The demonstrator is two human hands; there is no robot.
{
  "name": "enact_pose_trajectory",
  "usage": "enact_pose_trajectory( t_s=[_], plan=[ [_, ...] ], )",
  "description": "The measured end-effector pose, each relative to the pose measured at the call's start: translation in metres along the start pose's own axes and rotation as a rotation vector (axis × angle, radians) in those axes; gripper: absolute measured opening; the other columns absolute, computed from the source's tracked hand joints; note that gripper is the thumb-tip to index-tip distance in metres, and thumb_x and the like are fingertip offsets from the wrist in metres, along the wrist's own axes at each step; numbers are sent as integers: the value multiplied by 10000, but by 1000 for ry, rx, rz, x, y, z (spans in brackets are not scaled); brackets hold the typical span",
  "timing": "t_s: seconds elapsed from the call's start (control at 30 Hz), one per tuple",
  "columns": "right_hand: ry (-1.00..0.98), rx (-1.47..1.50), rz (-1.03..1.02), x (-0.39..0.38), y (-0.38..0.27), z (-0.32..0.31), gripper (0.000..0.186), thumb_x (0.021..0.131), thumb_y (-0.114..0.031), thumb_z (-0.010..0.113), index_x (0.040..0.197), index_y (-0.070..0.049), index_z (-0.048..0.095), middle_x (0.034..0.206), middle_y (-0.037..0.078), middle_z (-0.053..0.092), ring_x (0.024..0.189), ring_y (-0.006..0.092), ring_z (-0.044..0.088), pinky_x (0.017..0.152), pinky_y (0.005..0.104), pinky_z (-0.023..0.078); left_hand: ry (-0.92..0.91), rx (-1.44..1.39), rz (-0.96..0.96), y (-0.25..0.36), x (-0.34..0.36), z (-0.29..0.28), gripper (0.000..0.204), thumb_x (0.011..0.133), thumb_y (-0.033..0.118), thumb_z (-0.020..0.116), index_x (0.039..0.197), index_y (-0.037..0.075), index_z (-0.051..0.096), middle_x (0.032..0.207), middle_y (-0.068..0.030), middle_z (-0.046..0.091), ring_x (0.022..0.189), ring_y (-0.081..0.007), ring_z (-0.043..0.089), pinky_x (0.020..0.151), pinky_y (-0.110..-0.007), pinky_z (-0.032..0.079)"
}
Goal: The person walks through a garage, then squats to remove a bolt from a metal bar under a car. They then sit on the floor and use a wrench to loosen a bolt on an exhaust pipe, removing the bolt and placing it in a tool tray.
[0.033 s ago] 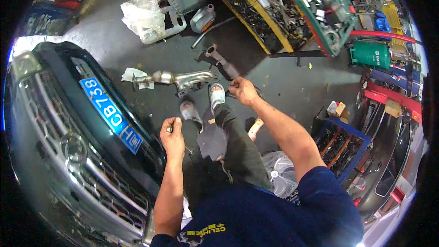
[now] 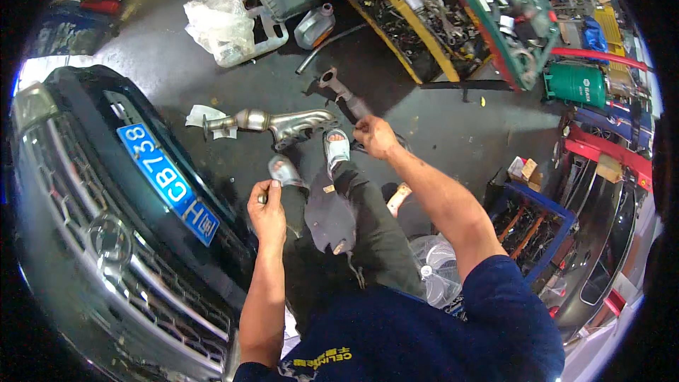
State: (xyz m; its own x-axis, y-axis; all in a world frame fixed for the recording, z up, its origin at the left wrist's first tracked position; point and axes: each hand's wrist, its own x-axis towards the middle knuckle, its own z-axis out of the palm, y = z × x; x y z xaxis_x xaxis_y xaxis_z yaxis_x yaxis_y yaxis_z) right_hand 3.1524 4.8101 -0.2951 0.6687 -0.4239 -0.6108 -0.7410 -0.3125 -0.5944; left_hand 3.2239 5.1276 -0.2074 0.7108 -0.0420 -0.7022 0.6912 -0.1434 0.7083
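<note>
My left hand (image 2: 267, 213) is raised beside the dark car's front, its fingers closed round a small metal piece (image 2: 262, 199) that looks like a nut or bolt end. My right hand (image 2: 375, 137) is pinched shut. Whatever lies between those fingers is too small or hidden to tell. It overlaps a rusty exhaust pipe (image 2: 344, 97) with a flanged end, and I cannot tell whether the two touch. Left of that, a cleaner exhaust manifold with a catalytic converter (image 2: 272, 122) lies on the floor before my sandalled feet, one end over a white paper (image 2: 205, 117).
The car (image 2: 78, 233) fills the left side. Ahead stand a plastic bag (image 2: 221, 25), a grey oil bottle (image 2: 314, 27) and a thin tube (image 2: 329, 49). Yellow-edged tool trays (image 2: 403, 7) and a green socket case (image 2: 509, 32) are at far right. A fan (image 2: 433, 269) stands beside my right leg.
The view has shifted slightly. Both hands keep almost the same pose and place.
</note>
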Motion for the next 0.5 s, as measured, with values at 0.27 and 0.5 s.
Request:
enact_pose_trajectory(
  t_s=[0.27, 0.5],
  plan=[
    [-105, -434, -234, 269, 49, 97, 292, 853, -199, 709, 1108, -58, 694, 1036, 203, 728, 985, 396, 687, 864, 483, 545, -46, 203, 321, -57, 284, 89, 236, 965, 272, 704, 1004, 39, 711, 781, 13, 589, 654, -85, 497, 642, -294, 440],
    [-416, -853, -438, 403, 82, 146, 335, 780, -264, 746, 1019, -34, 695, 948, 205, 721, 948, 398, 687, 822, 480, 543, -121, 154, 551, -59, 475, 139, 297, 927, 268, 734, 1000, -19, 734, 888, -67, 713, 860, -142, 595, 834, -310, 481]
  ],
)
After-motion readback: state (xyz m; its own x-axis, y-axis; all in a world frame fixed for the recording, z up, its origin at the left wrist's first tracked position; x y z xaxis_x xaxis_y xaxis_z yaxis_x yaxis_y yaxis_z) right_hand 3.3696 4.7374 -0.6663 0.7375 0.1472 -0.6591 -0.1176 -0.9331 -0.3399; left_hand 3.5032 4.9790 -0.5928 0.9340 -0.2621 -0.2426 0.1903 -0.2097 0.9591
